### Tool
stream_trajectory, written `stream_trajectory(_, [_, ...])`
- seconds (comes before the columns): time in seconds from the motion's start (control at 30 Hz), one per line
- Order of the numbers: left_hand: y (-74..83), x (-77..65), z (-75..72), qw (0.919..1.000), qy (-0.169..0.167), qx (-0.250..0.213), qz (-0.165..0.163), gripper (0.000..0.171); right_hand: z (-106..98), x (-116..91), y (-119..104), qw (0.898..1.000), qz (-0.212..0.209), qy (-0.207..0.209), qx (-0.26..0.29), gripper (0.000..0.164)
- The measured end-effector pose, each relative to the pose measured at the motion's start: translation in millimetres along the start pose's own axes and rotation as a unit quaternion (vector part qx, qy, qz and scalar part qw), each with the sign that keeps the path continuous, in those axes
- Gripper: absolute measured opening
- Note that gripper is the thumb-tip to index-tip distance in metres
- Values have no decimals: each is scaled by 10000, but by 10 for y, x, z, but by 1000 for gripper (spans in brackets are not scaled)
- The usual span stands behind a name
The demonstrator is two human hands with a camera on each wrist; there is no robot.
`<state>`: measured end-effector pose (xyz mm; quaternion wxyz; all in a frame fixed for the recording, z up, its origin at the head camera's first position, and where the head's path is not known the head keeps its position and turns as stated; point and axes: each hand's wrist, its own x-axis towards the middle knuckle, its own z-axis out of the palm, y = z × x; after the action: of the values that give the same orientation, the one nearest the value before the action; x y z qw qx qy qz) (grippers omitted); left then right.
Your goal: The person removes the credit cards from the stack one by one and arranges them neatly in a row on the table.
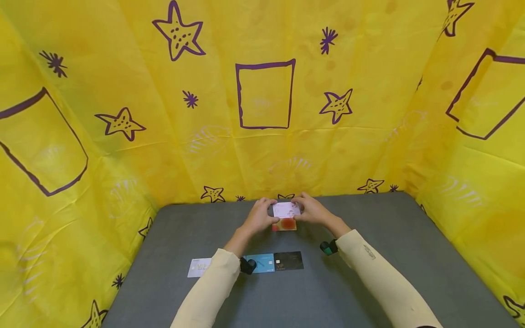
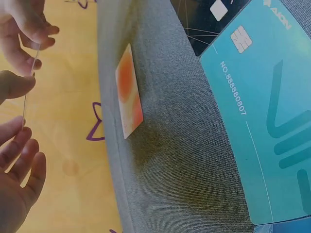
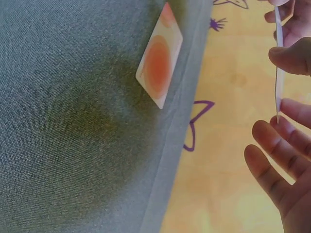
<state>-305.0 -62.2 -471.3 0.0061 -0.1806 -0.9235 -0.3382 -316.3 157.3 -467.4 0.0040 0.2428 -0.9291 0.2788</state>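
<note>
Between both hands a white card with a pink pattern [image 1: 285,209] is held up off the table; both wrist views show it nearly edge-on. My left hand [image 1: 259,216] pinches its left edge with thumb and fingers. Its right edge is gripped by my right hand [image 1: 315,212] in the same way. Beneath the held card, an orange-and-cream card [image 2: 129,94] lies on the grey table, apart from the hands.
Nearer on the table [image 1: 352,291] lies a row of cards: a white VIP card [image 1: 198,268], a teal card [image 1: 263,263] and a black VIP card [image 1: 289,261]. The left sleeve [image 1: 213,287] hides part of this row. Yellow patterned cloth [image 1: 266,159] surrounds the table's back and sides.
</note>
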Motion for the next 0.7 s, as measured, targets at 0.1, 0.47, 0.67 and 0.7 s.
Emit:
stream_trajectory(0.1, [17,-13,-16,10000,-2,23,18,55,-15,-18,-12,10000,50,37,47,54])
stream_trajectory(0.47, [55,-96,-42,9999,-19,-38,166,52,-64,-161,-55,9989,-182,204,383,50])
stream_trajectory(0.67, [79,-137,-38,9998,-56,-175,31,53,-84,-234,-87,9983,-252,271,461,49])
stream_trajectory(0.7, [80,-144,-35,9998,-58,-179,11,53,-86,-242,-90,9982,-255,275,459,49])
